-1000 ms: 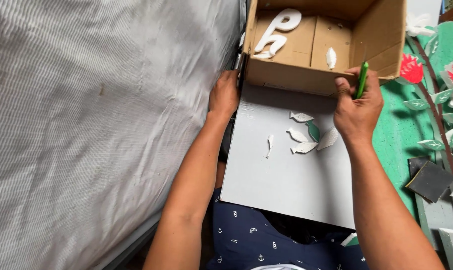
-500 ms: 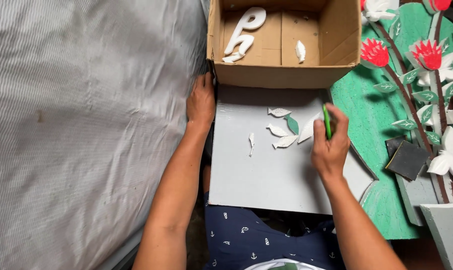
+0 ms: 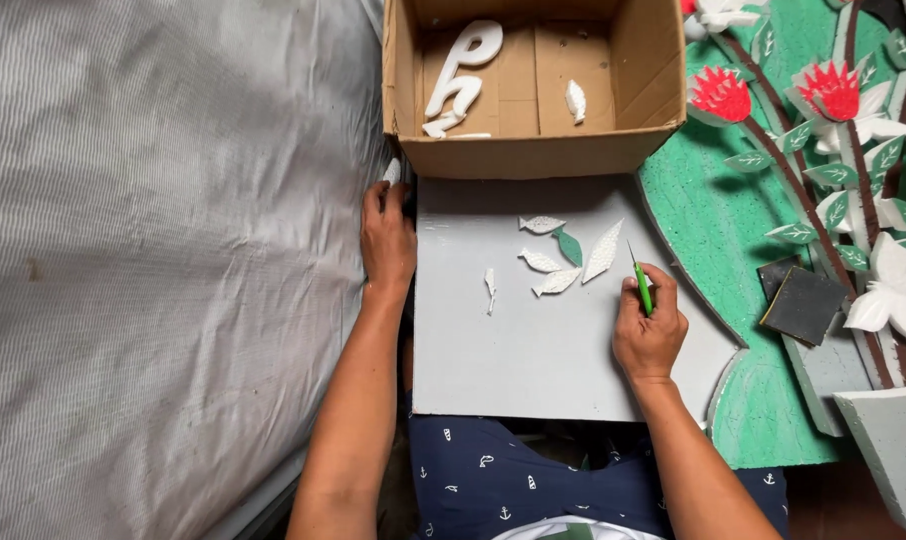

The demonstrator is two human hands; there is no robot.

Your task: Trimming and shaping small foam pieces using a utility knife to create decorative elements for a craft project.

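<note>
A grey foam board lies on my lap. My left hand grips its left edge near the top corner. My right hand rests on the board's right side, closed around a slim green craft knife with its blade pointing up. Several white foam leaf shapes and one green leaf lie on the board just left of the knife. A small white sliver lies apart from them.
An open cardboard box above the board holds white foam cut-outs and a small leaf piece. A green foam panel with red and white flowers is on the right, with a dark sanding block. Grey striped cloth covers the left.
My right hand has come down from the box's front right corner to the board's right side, still holding the knife. The view shifted so the box and flower panel show more fully.
</note>
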